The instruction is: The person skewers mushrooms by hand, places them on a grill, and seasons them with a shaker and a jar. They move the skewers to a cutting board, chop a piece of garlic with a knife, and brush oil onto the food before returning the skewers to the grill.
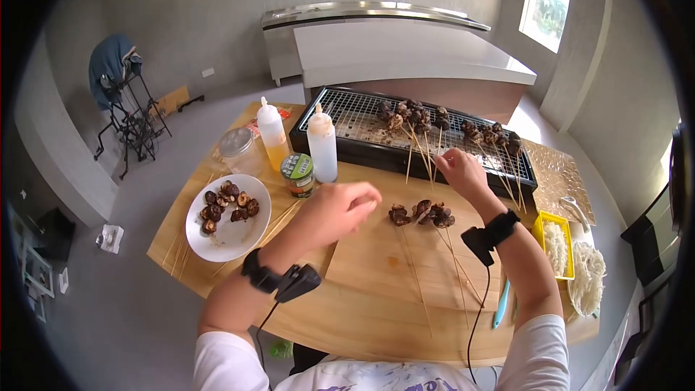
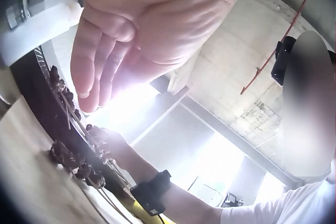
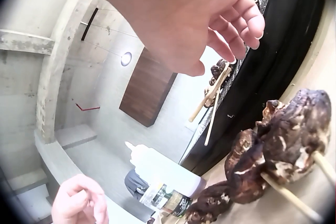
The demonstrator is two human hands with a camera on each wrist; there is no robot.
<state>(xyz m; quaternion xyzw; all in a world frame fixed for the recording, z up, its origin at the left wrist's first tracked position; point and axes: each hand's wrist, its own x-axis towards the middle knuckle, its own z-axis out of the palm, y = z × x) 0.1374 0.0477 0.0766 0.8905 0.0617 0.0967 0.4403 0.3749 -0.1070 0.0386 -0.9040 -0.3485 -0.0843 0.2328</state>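
My left hand [image 1: 337, 210] hovers over the wooden table, left of the cutting board [image 1: 376, 264]. In the left wrist view its fingers [image 2: 86, 66] are nearly straight and hold nothing. My right hand [image 1: 463, 174] is at the grill's front edge, close to the stick ends of mushroom skewers [image 1: 413, 114] lying on the grill rack [image 1: 347, 116]. The right wrist view shows its fingers [image 3: 236, 35] loosely bent with nothing between them. Several more skewers of dark brown mushrooms [image 1: 434, 215] lie on the board, sticks toward me.
Left on the table [image 1: 289, 318] are a white plate [image 1: 250, 239] of mushroom pieces, a glass jar [image 1: 239, 146], two squeeze bottles [image 1: 323, 148] and a green-lidded jar [image 1: 298, 174]. At right are a yellow basket [image 1: 541, 235], white enoki-like strands [image 1: 588, 275] and a blue-handled tool [image 1: 501, 308].
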